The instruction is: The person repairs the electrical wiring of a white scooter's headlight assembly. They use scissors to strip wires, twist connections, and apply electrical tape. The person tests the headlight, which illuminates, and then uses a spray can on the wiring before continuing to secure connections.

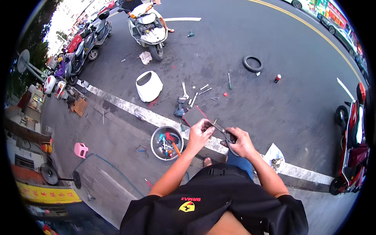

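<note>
Both my hands meet in front of my body over a dark, slim, curved piece (225, 134), whose kind I cannot make out. My left hand (199, 135) pinches its upper left end, where a small brass-coloured stub (215, 122) sticks up. Around the other end my right hand (241, 144) is closed, and a dark loop hangs below its fingers. Just beyond the left hand lies a dark flat tray-like thing with red edges (194, 116). Next to it is a cordless power tool (180, 106). A metal basin (152, 143) with several tools inside stands left of my left forearm.
Wrenches (184, 89), a screwdriver (230, 81), a tire (244, 62) and a small can (277, 78) lie ahead. A white body panel (156, 89) sits left of them; a person is at the white scooter (155, 37). A pink stool (80, 150) and red scooter (351, 147) flank me.
</note>
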A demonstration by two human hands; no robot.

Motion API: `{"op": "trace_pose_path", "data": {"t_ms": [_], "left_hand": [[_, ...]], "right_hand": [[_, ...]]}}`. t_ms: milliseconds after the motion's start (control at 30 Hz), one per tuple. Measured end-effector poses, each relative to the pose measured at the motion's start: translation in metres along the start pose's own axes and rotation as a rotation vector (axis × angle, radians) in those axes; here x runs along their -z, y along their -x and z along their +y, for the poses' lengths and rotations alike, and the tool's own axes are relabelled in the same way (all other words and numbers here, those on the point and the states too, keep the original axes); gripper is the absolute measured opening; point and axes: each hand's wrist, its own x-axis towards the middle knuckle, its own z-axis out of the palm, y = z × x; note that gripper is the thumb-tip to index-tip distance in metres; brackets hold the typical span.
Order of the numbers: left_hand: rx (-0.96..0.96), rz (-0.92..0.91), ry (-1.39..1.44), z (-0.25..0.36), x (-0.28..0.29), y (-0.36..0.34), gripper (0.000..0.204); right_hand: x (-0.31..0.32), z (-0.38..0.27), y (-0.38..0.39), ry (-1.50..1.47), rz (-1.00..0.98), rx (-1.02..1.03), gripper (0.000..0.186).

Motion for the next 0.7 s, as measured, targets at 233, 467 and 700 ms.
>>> {"op": "trace_pose_path", "data": {"t_ms": [233,467,700], "left_hand": [[-0.003,0.111,-0.111,-0.004,-0.006,-0.193,0.009],[0.017,0.215,-0.249,0.005,-0.014,-0.334,0.007],[0.039,0.319,-0.255,0.052,-0.020,-0.443,0.009]], "right_hand": [[0.038,0.094,-0.179,0.029,0.011,0.095,0.061],[0.090,0.153,-0.334,-0.159,-0.093,0.155,0.060],[0.161,0.161,-0.467,-0.023,-0.204,0.289,0.058]]}}
